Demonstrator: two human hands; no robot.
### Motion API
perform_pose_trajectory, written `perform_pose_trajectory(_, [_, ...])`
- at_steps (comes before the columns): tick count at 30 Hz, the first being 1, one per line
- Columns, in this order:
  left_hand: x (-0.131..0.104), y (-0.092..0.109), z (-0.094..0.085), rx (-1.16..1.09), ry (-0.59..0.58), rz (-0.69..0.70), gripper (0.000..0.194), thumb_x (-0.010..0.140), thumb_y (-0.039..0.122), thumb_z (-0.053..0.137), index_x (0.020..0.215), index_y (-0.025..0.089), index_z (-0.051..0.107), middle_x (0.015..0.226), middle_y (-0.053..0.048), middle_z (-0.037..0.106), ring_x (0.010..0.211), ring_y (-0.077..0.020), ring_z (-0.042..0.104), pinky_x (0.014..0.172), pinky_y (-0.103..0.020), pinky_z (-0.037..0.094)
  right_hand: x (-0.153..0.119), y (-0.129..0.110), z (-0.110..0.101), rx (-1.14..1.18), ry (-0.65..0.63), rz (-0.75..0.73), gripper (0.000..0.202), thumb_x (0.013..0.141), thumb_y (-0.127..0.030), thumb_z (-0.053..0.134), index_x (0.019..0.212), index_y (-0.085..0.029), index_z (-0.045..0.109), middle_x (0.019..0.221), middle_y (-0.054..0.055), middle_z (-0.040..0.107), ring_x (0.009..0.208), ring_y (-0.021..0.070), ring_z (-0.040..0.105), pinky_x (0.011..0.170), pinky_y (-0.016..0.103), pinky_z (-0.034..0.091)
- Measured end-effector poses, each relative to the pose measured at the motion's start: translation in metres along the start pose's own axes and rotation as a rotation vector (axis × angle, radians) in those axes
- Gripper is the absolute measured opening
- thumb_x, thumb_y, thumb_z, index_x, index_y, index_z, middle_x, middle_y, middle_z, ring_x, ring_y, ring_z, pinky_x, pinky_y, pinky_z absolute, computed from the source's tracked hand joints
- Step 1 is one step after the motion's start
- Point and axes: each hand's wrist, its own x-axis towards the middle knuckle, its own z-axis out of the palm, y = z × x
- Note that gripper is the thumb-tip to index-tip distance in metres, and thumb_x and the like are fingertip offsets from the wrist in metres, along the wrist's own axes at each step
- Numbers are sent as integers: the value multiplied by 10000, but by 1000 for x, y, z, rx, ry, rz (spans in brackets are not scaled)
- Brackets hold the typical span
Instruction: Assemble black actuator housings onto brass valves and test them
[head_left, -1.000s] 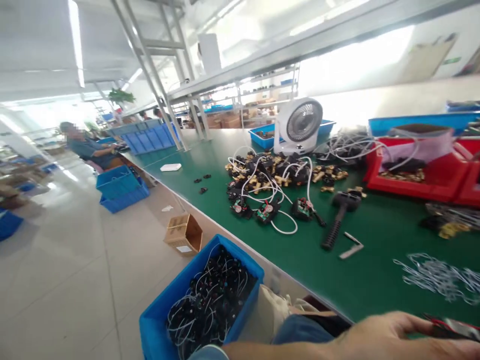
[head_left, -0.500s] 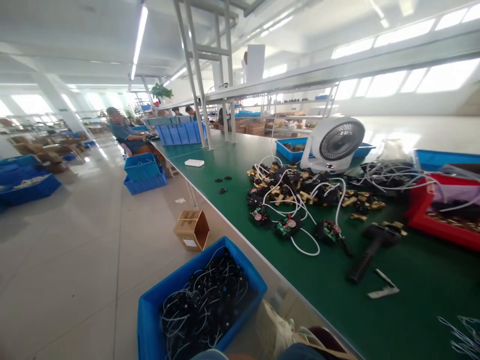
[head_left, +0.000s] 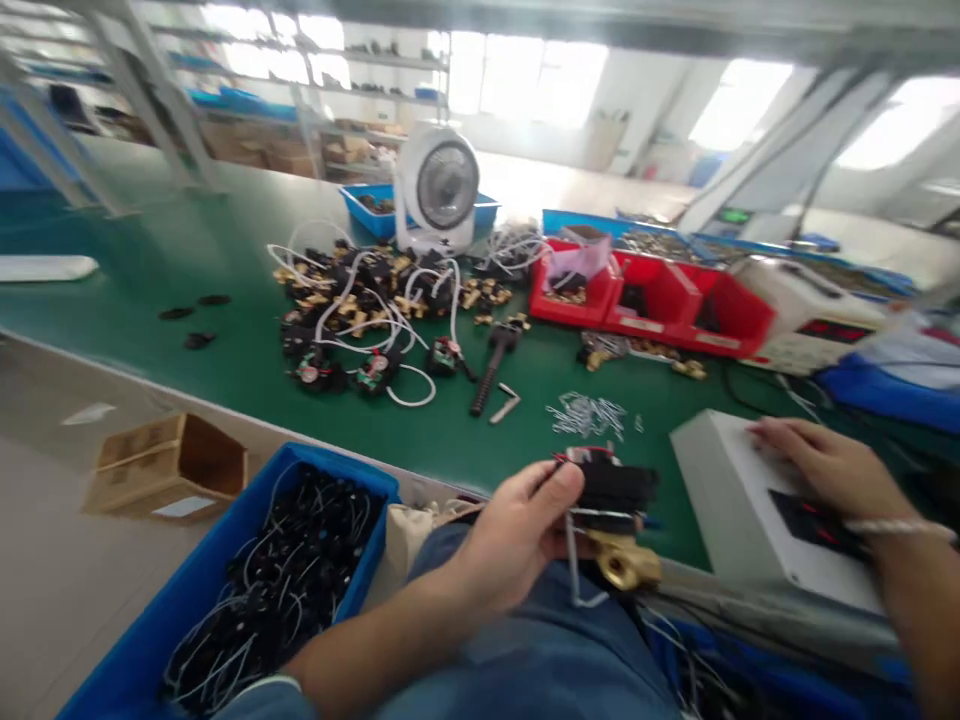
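In the head view my left hand (head_left: 517,535) is closed around a valve assembly with a black housing (head_left: 616,487) and a brass fitting (head_left: 628,563) below. A thin bent metal rod (head_left: 574,560) hangs along its near side; how it is attached cannot be made out. My right hand (head_left: 829,462) lies with its fingers stretched over the top of a white control box (head_left: 724,480) with a dark panel and red digits. It grips nothing. Small loose white clips or wires (head_left: 589,413) lie on the green table beyond the valve.
A pile of brass-and-black valves with white tubes (head_left: 352,290) covers the middle left, near a white fan (head_left: 442,190). Red bins (head_left: 645,300) stand behind. A screwdriver-like black tool (head_left: 491,370) and an L-shaped metal piece (head_left: 506,403) lie nearby. A blue crate (head_left: 187,590) sits below left.
The view has swung right and down toward the bench. Both of my hands, the valve assembly and the white control box have come into view.
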Motion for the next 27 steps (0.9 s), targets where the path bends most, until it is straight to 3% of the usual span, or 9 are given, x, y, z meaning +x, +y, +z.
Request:
perform_pose_trajectory(3, [-3,0,0,29,-5,-13,554,747,515,816,1127,126,710,1012,-124,765,875,-242,754,726,-288,607,-9,16,-5,43,-88,175,234,916,-159,600,697,-181,679,709,46,701,597,128,579,654,287,469])
perform_pose_trajectory(6, [-7,0,0,62,0,-32,526,782,487,797,1146,118,704,1038,-131,764,896,-250,752,750,-311,621,-5,15,-4,92,-90,179,139,880,-160,630,765,-174,707,769,55,724,661,129,592,726,288,466])
perform_pose_trajectory(11, [-10,0,-3,79,27,-8,438,853,453,736,1177,162,694,1087,-112,760,931,-250,748,782,-345,633,-32,-6,-29,134,24,80,141,874,-272,640,940,-172,714,967,86,733,802,139,619,808,288,482])
perform_pose_trajectory(13, [-10,0,-3,98,24,-2,449,858,466,726,1192,167,691,1086,-111,762,916,-247,751,783,-346,632,-61,-22,-35,190,-45,-22,268,898,-421,609,1008,-197,706,944,64,729,834,154,650,806,292,511])
perform_pose_trajectory(14, [-10,0,-3,108,18,-1,465,853,476,727,1193,160,692,1074,-115,764,902,-246,752,786,-344,631,-77,-30,-33,239,-161,-105,318,907,-482,590,1019,-206,701,919,55,727,833,163,666,805,302,529])
perform_pose_trajectory(17, [-11,1,0,135,-5,2,523,843,508,727,1202,130,689,1033,-133,766,906,-257,750,805,-346,625,-128,-45,-8,223,-683,-326,273,948,-446,569,1049,-225,693,1011,51,733,926,176,692,864,310,554])
perform_pose_trajectory(19, [-12,2,3,144,-15,-2,540,834,516,733,1200,121,690,1021,-136,766,931,-265,746,804,-340,623,-156,-42,21,113,-857,-407,253,942,-358,601,1133,-216,688,1143,75,711,1063,211,675,954,338,540])
perform_pose_trajectory(22, [-13,3,4,151,-3,-2,525,827,511,743,1178,124,699,986,-125,769,930,-261,746,769,-310,622,-182,-18,65,-142,-873,-352,407,911,-235,629,1317,-202,617,1343,123,625,1214,268,613,1051,398,498])
perform_pose_trajectory(27, [-15,4,5,153,12,16,490,863,495,709,1183,123,698,981,-119,776,913,-255,747,765,-311,617,-196,21,100,-213,-826,-323,348,957,-178,499,1264,-109,647,1173,194,685,1120,312,646,967,453,526])
